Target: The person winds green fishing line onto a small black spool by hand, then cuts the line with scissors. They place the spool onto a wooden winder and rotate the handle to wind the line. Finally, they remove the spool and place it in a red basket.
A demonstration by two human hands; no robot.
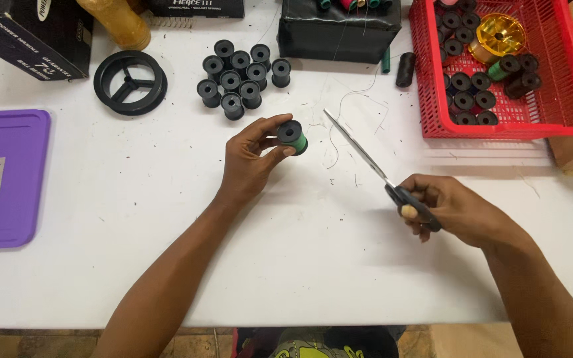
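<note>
- The left hand (250, 159) has its grip closed around a small black spool wound with green thread (292, 136), thumb on the near side and fingertips over the top, holding it just above the white surface (167, 252).
- The right hand (449, 209) has its grip closed through the black handles of a pair of scissors (373, 166); the blades lie nearly together and point up and left, toward the spool.
- The blade tips stop just to the right of the spool, not touching it.
- Thin loose threads (339, 132) lie on the surface between the spool and the scissor blades.
- Beyond the spool, farther from the person, a cluster of empty black spools (240, 78) stands upright, packed close together.
- To the left of that cluster lies a flat black wheel-shaped reel (130, 83).
- Well to the right of the held spool sits a red plastic basket (565, 99) holding more black spools and a gold reel (497, 36).
- Far to the left of the held spool, a purple lid (4, 179) lies flat at the edge of the surface.
- A black box (339, 33) stands beyond the spool, up and to its right.
</note>
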